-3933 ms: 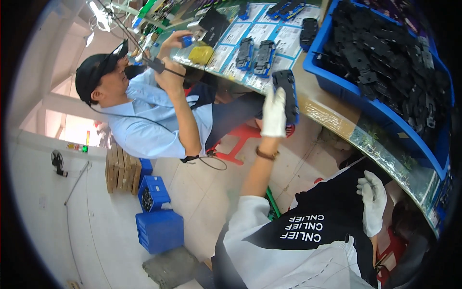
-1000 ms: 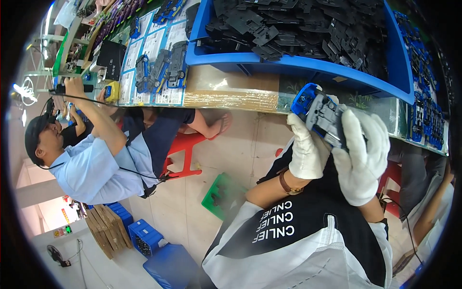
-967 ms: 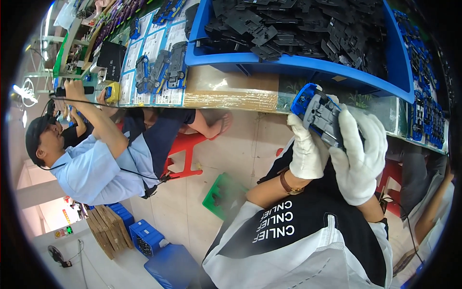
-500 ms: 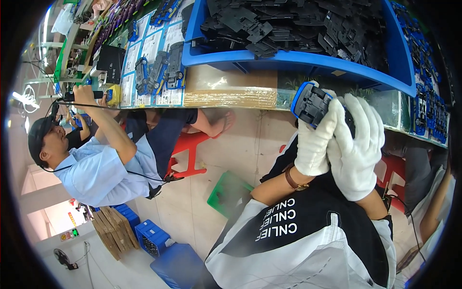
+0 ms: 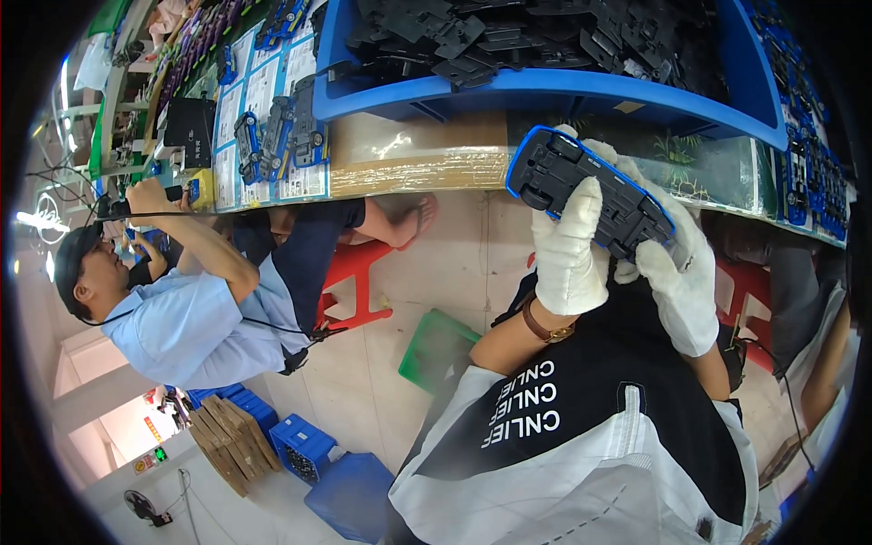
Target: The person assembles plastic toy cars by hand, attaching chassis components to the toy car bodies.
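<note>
A toy car (image 5: pixel 595 186) with a blue body and a black underside is held wheels-up in front of me, above the near edge of the workbench. My left hand (image 5: pixel 570 250), in a white glove, grips its left end with the thumb lying across the black base. At the car's right end my right hand (image 5: pixel 677 272), also gloved in white, has its thumb at the near edge and its fingers behind the far side. Beyond the car stands a large blue bin (image 5: pixel 554 86) heaped with black plastic car bases (image 5: pixel 509 36).
More blue toy cars (image 5: pixel 277 136) lie on printed sheets at the left, and others (image 5: pixel 813 182) are lined up at the right. A co-worker in a light blue shirt (image 5: pixel 182 318) sits at the left near a red stool (image 5: pixel 354 282). A green crate (image 5: pixel 436 350) is on the floor.
The car has turned and tilted, so its whole underside now shows. My right hand has shifted from covering the car to holding its right end.
</note>
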The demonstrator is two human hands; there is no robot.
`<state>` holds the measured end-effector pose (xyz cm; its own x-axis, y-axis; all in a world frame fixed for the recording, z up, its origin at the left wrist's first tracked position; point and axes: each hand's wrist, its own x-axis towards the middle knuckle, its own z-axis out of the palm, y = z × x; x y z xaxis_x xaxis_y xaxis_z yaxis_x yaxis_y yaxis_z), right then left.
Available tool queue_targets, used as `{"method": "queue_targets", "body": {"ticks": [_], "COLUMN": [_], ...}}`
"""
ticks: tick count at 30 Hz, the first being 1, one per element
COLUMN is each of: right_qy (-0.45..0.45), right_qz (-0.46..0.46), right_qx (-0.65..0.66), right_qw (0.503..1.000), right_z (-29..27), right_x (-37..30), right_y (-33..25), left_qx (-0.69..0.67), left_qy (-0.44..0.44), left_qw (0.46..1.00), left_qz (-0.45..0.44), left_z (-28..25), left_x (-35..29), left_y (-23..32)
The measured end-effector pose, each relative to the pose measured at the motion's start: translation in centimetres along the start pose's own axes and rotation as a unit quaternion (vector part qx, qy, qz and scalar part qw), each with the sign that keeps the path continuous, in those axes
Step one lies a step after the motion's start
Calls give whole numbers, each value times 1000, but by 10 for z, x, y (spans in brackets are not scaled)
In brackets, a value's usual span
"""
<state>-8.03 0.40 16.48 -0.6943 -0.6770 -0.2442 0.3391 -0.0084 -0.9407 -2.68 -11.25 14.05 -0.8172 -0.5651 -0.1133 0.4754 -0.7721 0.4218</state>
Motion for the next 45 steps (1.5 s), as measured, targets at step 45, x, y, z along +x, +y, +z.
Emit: {"method": "queue_targets", "body": {"ticks": [45], "right_qy": [205], "right_qz": [-155], "right_qx": [-353], "right_qw": [899], "right_z": [-93], "right_x": [-19], "right_y": [1], "left_qx": [893], "left_qy": [282], "left_qw": [259], "left_qz": [237], "left_z": [-278], "left_x": [151], "left_y": [502]}}
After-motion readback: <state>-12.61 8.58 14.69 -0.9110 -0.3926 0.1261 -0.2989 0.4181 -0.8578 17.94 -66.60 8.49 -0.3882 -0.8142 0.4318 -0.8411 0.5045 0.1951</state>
